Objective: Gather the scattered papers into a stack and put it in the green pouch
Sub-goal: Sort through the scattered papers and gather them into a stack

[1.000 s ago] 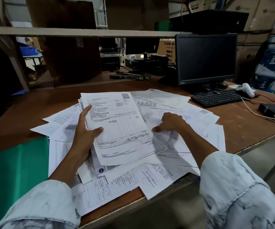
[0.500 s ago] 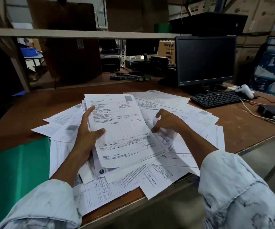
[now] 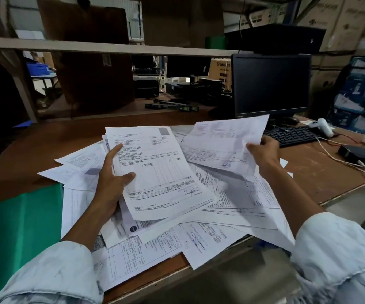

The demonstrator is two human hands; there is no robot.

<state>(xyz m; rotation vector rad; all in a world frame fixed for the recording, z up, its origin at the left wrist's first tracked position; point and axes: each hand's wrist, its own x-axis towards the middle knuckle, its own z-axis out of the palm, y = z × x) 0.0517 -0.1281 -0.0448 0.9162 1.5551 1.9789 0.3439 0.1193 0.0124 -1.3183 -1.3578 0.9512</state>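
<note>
A brown wooden bench (image 3: 45,154) fills the middle of the view, its surface scuffed towards the right end. The scattered papers (image 3: 232,216) cover its centre in an overlapping heap, and some sheets hang over the near edge. The green pouch (image 3: 19,227) lies flat at the bench's near left corner, just beside the heap, with a few sheets lapping its right edge.

The left hand (image 3: 111,183) holds a small stack (image 3: 155,170) tilted above the heap: the thumb presses on the top sheet, the index finger lies straight along its left edge, and the other fingers are hidden beneath. The right hand (image 3: 264,154) holds a single sheet (image 3: 225,145) clear of the heap, its fingers curled and pinching the sheet's right edge.

At the back right stand a dark monitor (image 3: 271,84) and a black keyboard (image 3: 291,136), with a white handheld device (image 3: 323,127) near the keyboard's right end. A small black box (image 3: 357,153) and loose cables (image 3: 341,161) lie further right. A shelf (image 3: 89,46) spans the bench overhead and carries a black computer case (image 3: 275,38). Cardboard boxes (image 3: 341,23) are stacked behind in a dim storeroom.
</note>
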